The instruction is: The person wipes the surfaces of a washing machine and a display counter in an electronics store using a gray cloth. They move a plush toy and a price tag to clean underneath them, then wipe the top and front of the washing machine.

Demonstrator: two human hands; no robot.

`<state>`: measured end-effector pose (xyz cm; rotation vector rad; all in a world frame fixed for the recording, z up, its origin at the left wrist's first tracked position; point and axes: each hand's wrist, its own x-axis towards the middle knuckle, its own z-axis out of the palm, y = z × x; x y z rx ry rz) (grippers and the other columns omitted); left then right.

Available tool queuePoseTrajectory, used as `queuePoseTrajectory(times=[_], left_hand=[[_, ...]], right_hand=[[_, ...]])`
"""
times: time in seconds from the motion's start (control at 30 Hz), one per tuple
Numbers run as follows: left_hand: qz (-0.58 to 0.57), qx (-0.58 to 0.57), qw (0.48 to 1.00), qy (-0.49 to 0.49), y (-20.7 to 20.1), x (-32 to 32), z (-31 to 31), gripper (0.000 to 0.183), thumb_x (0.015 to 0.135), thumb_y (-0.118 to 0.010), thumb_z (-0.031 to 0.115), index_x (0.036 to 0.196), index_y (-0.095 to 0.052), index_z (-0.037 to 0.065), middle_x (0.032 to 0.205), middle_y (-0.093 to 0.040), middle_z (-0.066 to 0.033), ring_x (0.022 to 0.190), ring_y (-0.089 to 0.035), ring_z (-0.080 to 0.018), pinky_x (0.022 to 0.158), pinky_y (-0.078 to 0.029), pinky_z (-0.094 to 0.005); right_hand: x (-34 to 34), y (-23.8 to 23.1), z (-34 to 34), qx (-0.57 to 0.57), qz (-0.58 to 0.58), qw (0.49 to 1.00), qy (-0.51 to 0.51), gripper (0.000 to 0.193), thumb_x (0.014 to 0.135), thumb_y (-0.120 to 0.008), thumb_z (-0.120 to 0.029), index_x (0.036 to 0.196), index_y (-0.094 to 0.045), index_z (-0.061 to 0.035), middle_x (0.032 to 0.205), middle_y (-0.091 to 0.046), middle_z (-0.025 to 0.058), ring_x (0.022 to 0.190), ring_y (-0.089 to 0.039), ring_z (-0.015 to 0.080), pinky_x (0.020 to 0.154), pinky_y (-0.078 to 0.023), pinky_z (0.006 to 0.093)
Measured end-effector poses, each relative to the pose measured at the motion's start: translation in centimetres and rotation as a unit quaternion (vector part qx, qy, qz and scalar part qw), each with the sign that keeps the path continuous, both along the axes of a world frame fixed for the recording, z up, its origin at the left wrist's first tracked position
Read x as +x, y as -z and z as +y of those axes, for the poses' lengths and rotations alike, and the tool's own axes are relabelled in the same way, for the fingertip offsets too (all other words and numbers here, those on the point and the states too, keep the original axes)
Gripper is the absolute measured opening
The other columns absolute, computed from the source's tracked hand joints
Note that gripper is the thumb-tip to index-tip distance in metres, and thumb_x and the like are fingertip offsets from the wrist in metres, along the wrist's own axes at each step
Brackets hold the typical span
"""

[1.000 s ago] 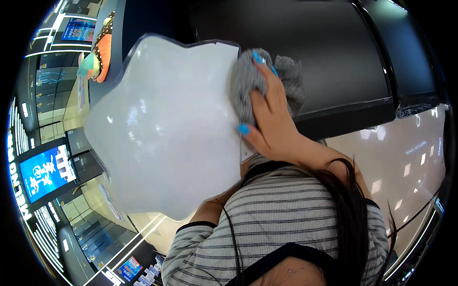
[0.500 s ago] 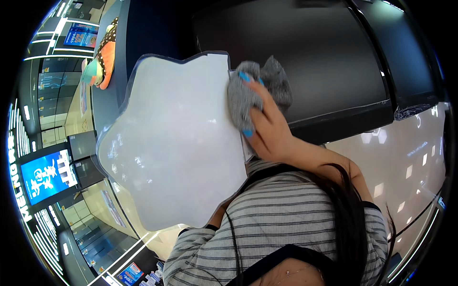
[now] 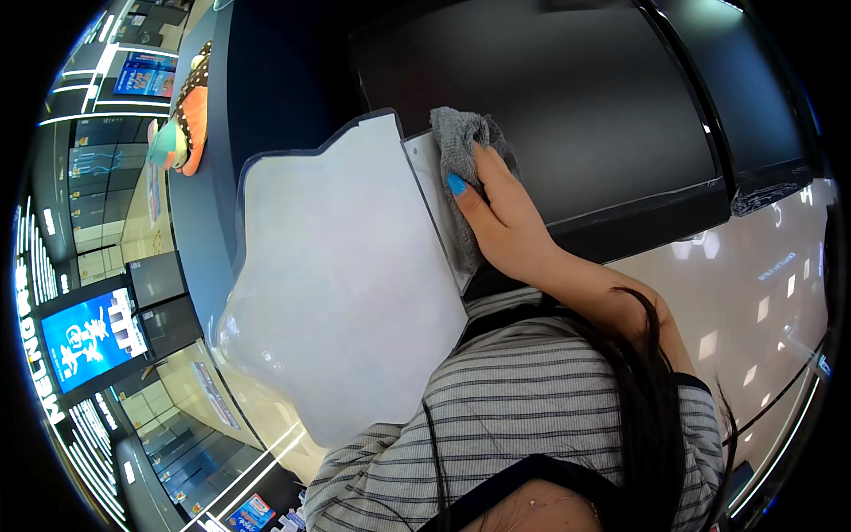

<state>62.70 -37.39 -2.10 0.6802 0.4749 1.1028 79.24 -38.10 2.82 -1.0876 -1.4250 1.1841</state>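
A large white glossy board (image 3: 346, 275) with a wavy, lobed outline and a clear rim stands upright in front of my chest. My right hand (image 3: 501, 222), with blue-painted nails, presses a grey cloth (image 3: 456, 142) against the board's upper right edge, fingers closed on the cloth. The cloth bunches above my fingers and hangs down under my palm along the edge. My left hand is hidden, probably behind the board. My striped shirt (image 3: 532, 417) and dark hair fill the lower middle.
A long black counter or panel (image 3: 576, 106) runs behind the board. An orange and teal fish-shaped figure (image 3: 186, 124) sits at the upper left. A blue lit screen (image 3: 89, 337) stands at the left. Glossy pale floor (image 3: 762, 293) lies to the right.
The board has turned and looks narrower, its left side swung toward me. My right hand stays on the upper right edge, with the cloth shifted slightly left along it.
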Motion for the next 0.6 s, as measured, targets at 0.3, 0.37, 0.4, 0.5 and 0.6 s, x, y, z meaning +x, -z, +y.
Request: queuePoseTrajectory(times=[0.3,0.37,0.4,0.5,0.6], left_hand=[[0.004,0.013,1.0,0.023,-0.6,-0.8,1.5,0.075,0.097,-0.037,0.056,0.145,-0.03,-0.002,0.137,-0.044,-0.0278,0.127,-0.048,-0.0375,0.106,-0.043,-0.0465],[0.004,0.013,1.0,0.018,-0.7,-1.0,1.7,0.076,0.097,-0.037,0.056,0.145,-0.029,-0.001,0.138,-0.044,-0.0279,0.127,-0.048,-0.0375,0.106,-0.043,-0.0465],[0.0,0.01,1.0,0.006,-0.5,-1.2,1.6,0.076,0.097,-0.037,0.056,0.145,-0.029,-0.001,0.138,-0.044,-0.0279,0.127,-0.048,-0.0375,0.106,-0.042,-0.0466],[-0.004,0.006,1.0,0.009,0.1,-0.4,2.8,0.077,0.097,-0.037,0.057,0.146,-0.028,-0.001,0.138,-0.043,-0.028,0.128,-0.047,-0.0374,0.107,-0.042,-0.0467],[-0.003,0.001,1.0,-0.024,0.5,0.0,2.4,0.078,0.097,-0.037,0.058,0.147,-0.027,-0.001,0.139,-0.043,-0.028,0.128,-0.047,-0.0374,0.107,-0.041,-0.0467]], right_hand=[[0.2,0.8,-4.5,0.003,-0.031,0.999,-0.023,0.045,0.088,-0.049,0.0,0.13,-0.038,0.0113,0.112,-0.047,0.0261,0.101,-0.051,0.0415,0.089,-0.043,0.0401],[0.6,1.0,-5.5,-0.057,-0.006,0.996,-0.062,0.046,0.09,-0.05,-0.002,0.134,-0.037,0.0097,0.118,-0.048,0.0257,0.108,-0.052,0.0377,0.094,-0.042,0.0376],[0.6,1.1,-5.8,-0.077,0.013,0.994,-0.078,0.047,0.091,-0.05,-0.003,0.135,-0.037,0.0091,0.119,-0.049,0.0252,0.109,-0.052,0.0357,0.096,-0.042,0.0369],[1.7,0.7,-6.0,-0.224,0.085,0.965,-0.109,0.048,0.093,-0.051,-0.004,0.138,-0.037,0.0072,0.121,-0.055,0.0204,0.111,-0.055,0.0276,0.098,-0.042,0.033],[3.7,-1.2,-5.4,-0.332,0.192,0.909,-0.165,0.047,0.093,-0.052,-0.002,0.138,-0.04,0.0054,0.121,-0.059,0.0139,0.109,-0.057,0.02,0.096,-0.044,0.0289]])
